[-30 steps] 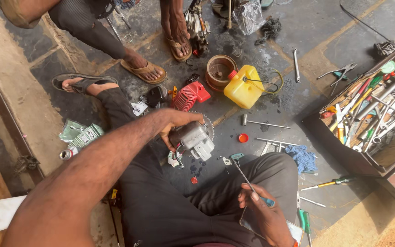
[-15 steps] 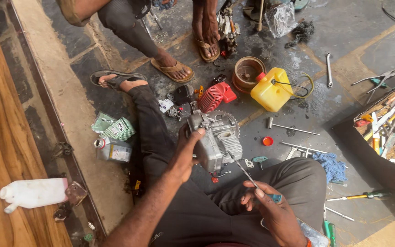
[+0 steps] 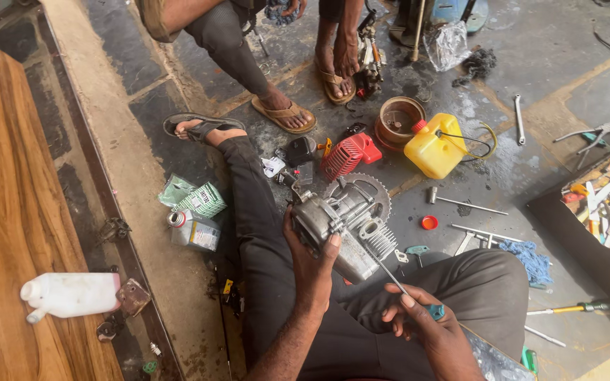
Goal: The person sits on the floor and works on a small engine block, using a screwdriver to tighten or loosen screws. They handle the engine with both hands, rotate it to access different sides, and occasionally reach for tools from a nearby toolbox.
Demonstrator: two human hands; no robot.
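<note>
My left hand [image 3: 310, 255] grips a small grey metal engine [image 3: 344, 227] with cooling fins, held above my lap. My right hand [image 3: 421, 319] holds a thin screwdriver [image 3: 397, 281] with a teal handle, its shaft slanting up to the engine's finned side. I sit on the floor in dark trousers, my left leg stretched out to a sandalled foot [image 3: 202, 129]. A toothed round metal disc [image 3: 374, 190] shows just behind the engine.
A red plastic engine cover [image 3: 347, 155], a yellow fuel tank [image 3: 435, 149] and a brown round tub [image 3: 398, 121] lie ahead. An open toolbox [image 3: 605, 197] stands right. Another person's sandalled feet [image 3: 287, 113] are in front. A white bottle [image 3: 72, 294] rests on the wooden bench at left.
The view has swung left, showing more of the wooden bench. My left hand has drawn the engine closer over my lap, and the screwdriver tip has come up to it.
</note>
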